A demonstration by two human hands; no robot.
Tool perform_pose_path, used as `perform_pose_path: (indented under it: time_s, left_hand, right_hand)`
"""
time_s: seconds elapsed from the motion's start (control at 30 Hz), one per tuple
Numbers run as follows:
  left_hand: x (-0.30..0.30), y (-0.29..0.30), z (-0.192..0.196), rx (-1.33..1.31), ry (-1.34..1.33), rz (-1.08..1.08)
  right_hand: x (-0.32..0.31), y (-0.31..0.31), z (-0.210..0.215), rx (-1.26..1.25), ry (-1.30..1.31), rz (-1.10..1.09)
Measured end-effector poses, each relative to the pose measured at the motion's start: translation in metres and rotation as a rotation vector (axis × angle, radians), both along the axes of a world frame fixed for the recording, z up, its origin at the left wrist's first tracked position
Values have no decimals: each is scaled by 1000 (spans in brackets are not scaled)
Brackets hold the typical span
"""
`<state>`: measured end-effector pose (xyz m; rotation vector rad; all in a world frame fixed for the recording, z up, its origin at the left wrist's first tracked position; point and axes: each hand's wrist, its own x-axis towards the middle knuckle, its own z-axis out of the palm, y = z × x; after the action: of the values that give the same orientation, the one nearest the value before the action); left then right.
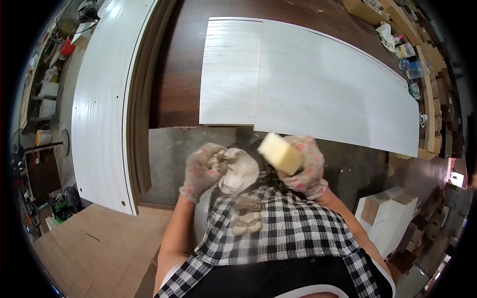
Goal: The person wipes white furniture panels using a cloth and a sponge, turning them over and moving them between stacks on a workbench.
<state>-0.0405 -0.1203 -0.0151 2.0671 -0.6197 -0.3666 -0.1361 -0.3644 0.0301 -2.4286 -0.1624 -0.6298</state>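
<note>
Your gloved left hand (201, 171) grips a crumpled rag (239, 170); your right hand (307, 168) clutches a yellow block (279, 153). Beyond your fingertips, pale panels (318, 79) lie on a dark workbench (184, 74).

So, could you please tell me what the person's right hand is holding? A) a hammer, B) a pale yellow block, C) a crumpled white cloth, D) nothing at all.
B: the gloved right hand is closed around a pale yellow block, while the white cloth is in the left hand.
</note>
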Motion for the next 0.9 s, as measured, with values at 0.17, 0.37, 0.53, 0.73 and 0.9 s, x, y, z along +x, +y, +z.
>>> perform_pose_path:
  time_s: [0.17,0.37,0.53,0.73,0.9]
  left_hand:
    - [16,10,60,-59,-489,285]
    - [-5,-68,42,408,-811,-196]
    - [-4,-13,-4,546,-928,-65]
    - [3,96,-7,593,-798,343]
    - [-6,-6,16,507,-982,81]
  right_hand:
    - [-13,-14,2,137,-37,-301]
    - [-26,-27,-2,214,-61,-234]
    - [-31,-30,-18,262,-122,-313]
    - [-22,-39,-30,335,-150,-320]
    - [-2,-27,-13,444,-204,-175]
